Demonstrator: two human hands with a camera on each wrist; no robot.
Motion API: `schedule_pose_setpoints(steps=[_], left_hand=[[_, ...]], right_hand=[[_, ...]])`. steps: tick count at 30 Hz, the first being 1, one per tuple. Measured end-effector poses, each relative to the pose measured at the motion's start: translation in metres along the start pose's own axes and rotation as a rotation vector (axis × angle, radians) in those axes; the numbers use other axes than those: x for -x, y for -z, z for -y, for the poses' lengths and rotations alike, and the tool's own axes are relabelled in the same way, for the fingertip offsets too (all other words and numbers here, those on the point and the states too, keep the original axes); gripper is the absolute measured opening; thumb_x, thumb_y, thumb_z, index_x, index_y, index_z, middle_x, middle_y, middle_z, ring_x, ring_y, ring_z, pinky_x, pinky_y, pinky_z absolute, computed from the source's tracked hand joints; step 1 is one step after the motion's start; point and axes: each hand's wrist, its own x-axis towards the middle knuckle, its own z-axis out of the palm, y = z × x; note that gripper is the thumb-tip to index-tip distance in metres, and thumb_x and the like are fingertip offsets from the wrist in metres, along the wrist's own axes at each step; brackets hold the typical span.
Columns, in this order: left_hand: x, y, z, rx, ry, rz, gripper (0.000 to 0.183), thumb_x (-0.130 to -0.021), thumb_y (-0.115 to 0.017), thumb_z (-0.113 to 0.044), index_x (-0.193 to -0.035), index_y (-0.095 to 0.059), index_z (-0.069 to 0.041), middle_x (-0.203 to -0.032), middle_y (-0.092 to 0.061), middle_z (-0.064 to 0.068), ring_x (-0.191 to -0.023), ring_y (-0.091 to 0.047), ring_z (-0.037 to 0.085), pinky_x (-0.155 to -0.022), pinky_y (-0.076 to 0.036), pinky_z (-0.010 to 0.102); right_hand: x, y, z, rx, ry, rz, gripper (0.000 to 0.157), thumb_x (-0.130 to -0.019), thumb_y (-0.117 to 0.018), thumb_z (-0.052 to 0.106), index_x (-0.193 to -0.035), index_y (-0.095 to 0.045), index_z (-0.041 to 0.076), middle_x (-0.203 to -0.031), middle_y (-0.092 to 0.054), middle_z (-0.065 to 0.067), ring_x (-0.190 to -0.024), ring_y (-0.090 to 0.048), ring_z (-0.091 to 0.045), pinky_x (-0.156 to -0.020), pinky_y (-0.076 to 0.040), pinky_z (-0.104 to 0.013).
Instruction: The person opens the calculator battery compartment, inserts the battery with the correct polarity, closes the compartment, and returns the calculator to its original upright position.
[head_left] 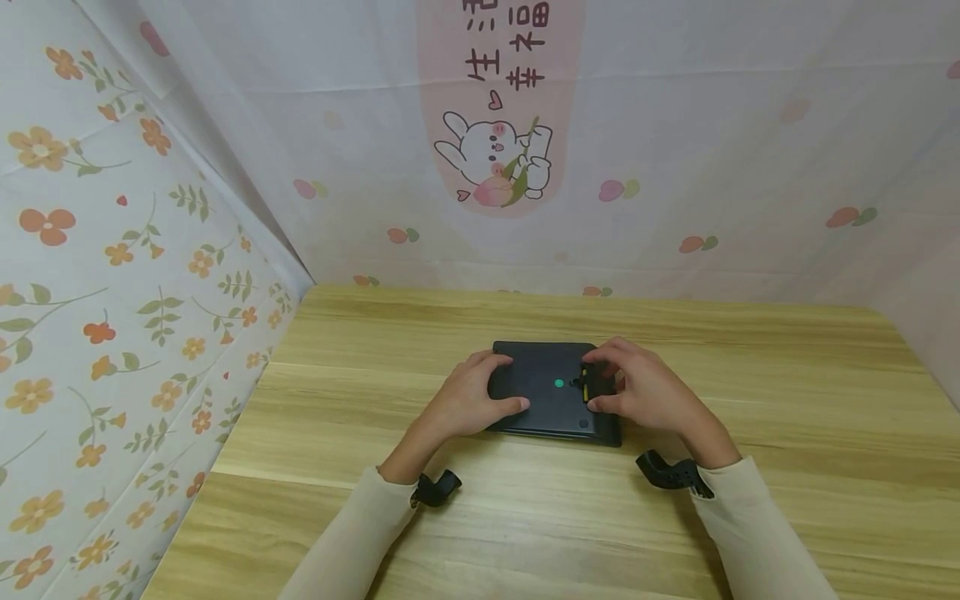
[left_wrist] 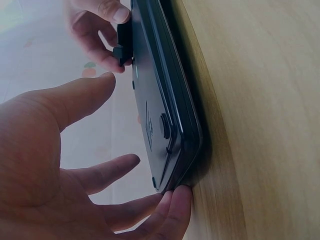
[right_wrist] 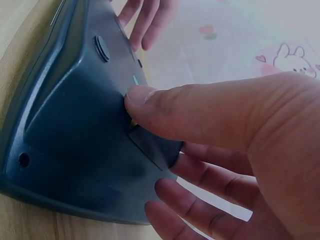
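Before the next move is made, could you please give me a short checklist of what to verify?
1. Black device resting on the table: ok.
2. Left hand steadying the device: cannot tell; fingertips touch its edge in the left wrist view, but the pressure does not show.
3. Right hand gripping the small black piece: ok, pinched between thumb and finger.
4. Small black piece flush with the device: not ok, it stands out from the surface.
5. Yellow strip beside the right hand identified: cannot tell, only a sliver shows.
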Motion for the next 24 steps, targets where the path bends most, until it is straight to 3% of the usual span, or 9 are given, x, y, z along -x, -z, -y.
schedule_pose_setpoints(steps=[24], left_hand=[[0.0002, -0.0005, -0.0006, 0.003, 0.015, -0.004, 0.071, -0.1, -0.079, -0.041, -0.16, -0.057, -0.01, -0.171, -0.041, 0.019, -0.156, -0.04, 0.046, -0.122, -0.037, 0.063]], right_hand=[[0.001, -0.0034, -0.0056, -0.062, -0.012, 0.007, 0.06, -0.089, -0.093, 0.009, -0.144, -0.069, -0.002, -0.131, -0.062, -0.015, -0.103, -0.066, -0.027, -0.084, -0.059, -0.044]])
